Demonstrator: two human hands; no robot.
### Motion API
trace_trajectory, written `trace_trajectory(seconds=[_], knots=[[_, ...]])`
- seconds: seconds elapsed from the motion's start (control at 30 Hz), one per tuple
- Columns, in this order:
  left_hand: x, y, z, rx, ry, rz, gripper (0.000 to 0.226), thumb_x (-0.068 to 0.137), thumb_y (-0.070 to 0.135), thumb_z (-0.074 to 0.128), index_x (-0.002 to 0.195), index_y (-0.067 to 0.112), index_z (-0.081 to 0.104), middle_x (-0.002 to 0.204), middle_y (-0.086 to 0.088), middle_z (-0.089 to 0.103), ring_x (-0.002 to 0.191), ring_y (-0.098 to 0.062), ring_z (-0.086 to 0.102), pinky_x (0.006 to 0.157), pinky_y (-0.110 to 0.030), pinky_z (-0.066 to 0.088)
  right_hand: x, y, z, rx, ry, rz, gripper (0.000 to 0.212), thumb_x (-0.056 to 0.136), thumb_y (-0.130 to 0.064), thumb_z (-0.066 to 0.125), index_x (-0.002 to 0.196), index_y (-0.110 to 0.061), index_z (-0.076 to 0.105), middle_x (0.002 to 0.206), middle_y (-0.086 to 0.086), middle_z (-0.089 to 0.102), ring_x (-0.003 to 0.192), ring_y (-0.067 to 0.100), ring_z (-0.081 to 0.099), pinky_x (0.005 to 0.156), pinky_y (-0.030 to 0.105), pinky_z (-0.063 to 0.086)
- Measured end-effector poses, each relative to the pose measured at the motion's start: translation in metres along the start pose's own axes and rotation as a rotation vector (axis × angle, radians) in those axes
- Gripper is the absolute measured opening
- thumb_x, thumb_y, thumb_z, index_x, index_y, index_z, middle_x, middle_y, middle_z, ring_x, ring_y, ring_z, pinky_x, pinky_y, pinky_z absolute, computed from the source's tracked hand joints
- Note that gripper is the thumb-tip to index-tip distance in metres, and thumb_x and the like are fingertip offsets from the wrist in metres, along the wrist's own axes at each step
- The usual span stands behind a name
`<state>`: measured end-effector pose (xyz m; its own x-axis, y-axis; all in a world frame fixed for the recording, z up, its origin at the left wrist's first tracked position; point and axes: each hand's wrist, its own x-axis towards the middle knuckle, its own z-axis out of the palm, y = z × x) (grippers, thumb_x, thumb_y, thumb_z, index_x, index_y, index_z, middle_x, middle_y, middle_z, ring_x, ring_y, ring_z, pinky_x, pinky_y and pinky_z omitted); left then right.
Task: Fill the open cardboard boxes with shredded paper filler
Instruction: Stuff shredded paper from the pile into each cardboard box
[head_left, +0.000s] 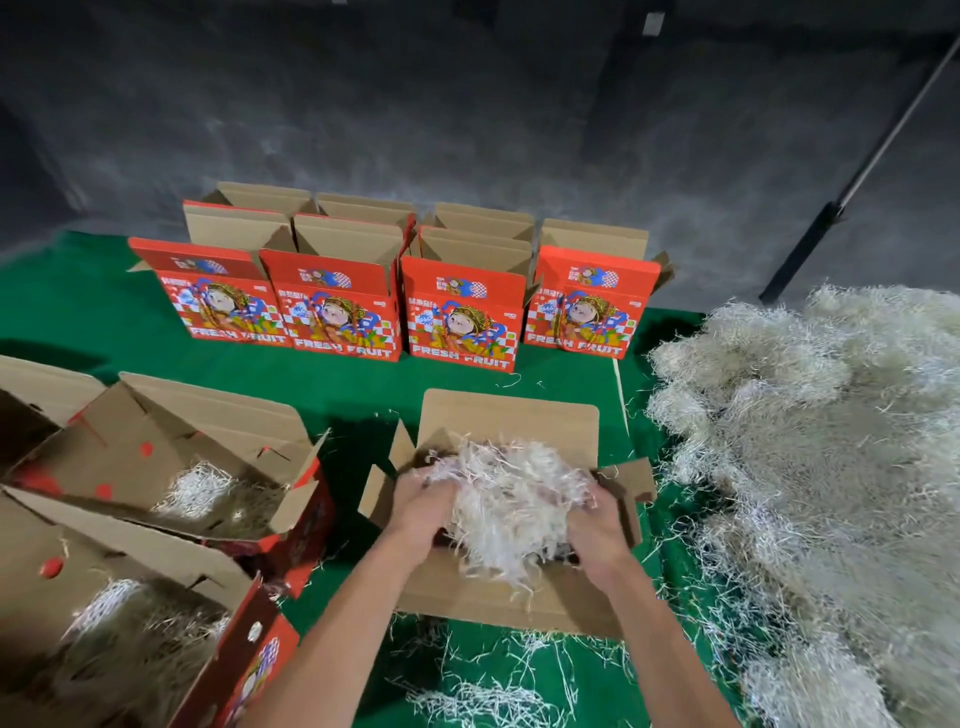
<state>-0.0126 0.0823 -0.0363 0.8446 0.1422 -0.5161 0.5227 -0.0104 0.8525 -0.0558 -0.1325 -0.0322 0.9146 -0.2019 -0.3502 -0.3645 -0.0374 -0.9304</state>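
Both hands, left hand (423, 506) and right hand (597, 514), clutch a wad of shredded paper filler (511, 499) over the open cardboard box (511, 415), seemingly pressing it down to bed it inside.

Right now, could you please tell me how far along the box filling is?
Two open cardboard boxes at the left already hold filler. Both the left hand and right hand grip a clump of white shredded paper over the open brown box in front. The upright red printed boxes at the back appear still unfilled; their insides are hidden. The big filler pile lies at the right.
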Motion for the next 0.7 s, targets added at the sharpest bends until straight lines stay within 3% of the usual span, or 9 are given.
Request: trace_trajectory(seconds=[0.07,0.13,0.2,0.27,0.37,0.43,0.53,0.6,0.7], knots=[[0.011,0.005,-0.018,-0.184,0.08,0.017,0.029,0.089,0.01,0.065,0.116,0.007,0.056,0.113,-0.016,0.064,0.085,-0.018,0.059,0.082,-0.036,0.052,0.008,0.001,-0.021,0.027,0.211,0.056,0.046,0.098,-0.003,0.056,0.13,-0.036,0.051,0.105,0.017,0.073,0.038,0.007,0.029,0.035,0.015,0.029],[0.014,0.008,-0.023,-0.239,0.072,-0.032,0.04,0.09,0.011,0.064,0.129,0.008,0.053,0.103,-0.004,0.059,0.084,-0.015,0.058,0.072,-0.033,0.05,0.009,-0.001,-0.023,-0.008,0.243,0.086,0.032,0.102,-0.027,0.055,0.134,-0.026,0.049,0.098,0.021,0.068,0.041,0.005,0.039,0.038,0.015,0.037],[0.008,0.007,-0.017,-0.111,-0.061,-0.055,0.056,0.091,0.02,0.065,0.143,0.02,0.043,0.124,0.006,0.052,0.106,-0.016,0.056,0.092,-0.037,0.048,0.005,-0.008,-0.008,0.081,0.115,0.066,0.016,0.104,-0.042,0.047,0.116,-0.034,0.053,0.103,0.013,0.064,0.061,0.005,0.052,0.06,0.023,0.053],[-0.004,0.005,-0.002,0.051,-0.296,-0.008,0.087,0.078,0.042,0.079,0.149,0.041,0.029,0.135,0.021,0.039,0.124,-0.014,0.047,0.112,-0.042,0.035,0.003,-0.012,0.009,0.253,-0.086,0.079,0.007,0.102,-0.027,0.049,0.103,-0.027,0.056,0.102,0.015,0.053,0.08,0.013,0.053,0.09,0.039,0.053],[-0.01,0.004,0.014,0.285,-0.276,0.064,0.076,0.078,0.035,0.079,0.143,0.029,0.04,0.099,0.012,0.058,0.077,-0.003,0.058,0.078,-0.03,0.052,0.008,-0.003,0.018,0.099,-0.165,0.068,0.028,0.093,-0.014,0.055,0.119,-0.009,0.048,0.133,0.018,0.053,0.118,0.025,0.055,0.114,0.049,0.036],[-0.007,0.004,0.018,0.319,-0.154,0.139,0.029,0.083,0.013,0.069,0.111,0.018,0.064,0.069,0.003,0.058,0.048,-0.004,0.049,0.051,-0.026,0.044,0.006,0.001,0.021,-0.152,-0.154,0.003,0.049,0.095,-0.018,0.06,0.142,-0.012,0.047,0.124,0.001,0.068,0.107,0.016,0.061,0.101,0.045,0.048],[-0.006,0.01,0.0,0.196,-0.015,0.123,0.015,0.084,0.019,0.073,0.082,0.016,0.057,0.06,0.007,0.054,0.054,-0.009,0.052,0.053,-0.024,0.044,0.002,-0.003,0.006,-0.147,0.041,-0.013,0.048,0.092,-0.023,0.07,0.137,-0.018,0.054,0.077,0.009,0.07,0.061,0.015,0.052,0.058,0.032,0.049],[0.001,0.016,-0.026,0.066,0.1,0.092,0.015,0.088,0.018,0.066,0.094,0.007,0.06,0.075,0.003,0.055,0.073,-0.017,0.056,0.068,-0.03,0.045,0.003,-0.005,-0.014,-0.077,0.2,0.044,0.057,0.09,-0.031,0.072,0.14,-0.014,0.052,0.071,0.014,0.062,0.049,0.016,0.045,0.05,0.024,0.043],[0.004,0.025,-0.046,-0.066,0.009,-0.037,0.047,0.098,0.011,0.057,0.14,0.005,0.039,0.109,0.0,0.049,0.104,-0.023,0.057,0.082,-0.038,0.051,-0.002,-0.01,-0.033,-0.114,0.216,0.015,0.059,0.089,-0.049,0.067,0.139,-0.022,0.049,0.089,0.016,0.07,0.044,0.013,0.047,0.048,0.021,0.046]])
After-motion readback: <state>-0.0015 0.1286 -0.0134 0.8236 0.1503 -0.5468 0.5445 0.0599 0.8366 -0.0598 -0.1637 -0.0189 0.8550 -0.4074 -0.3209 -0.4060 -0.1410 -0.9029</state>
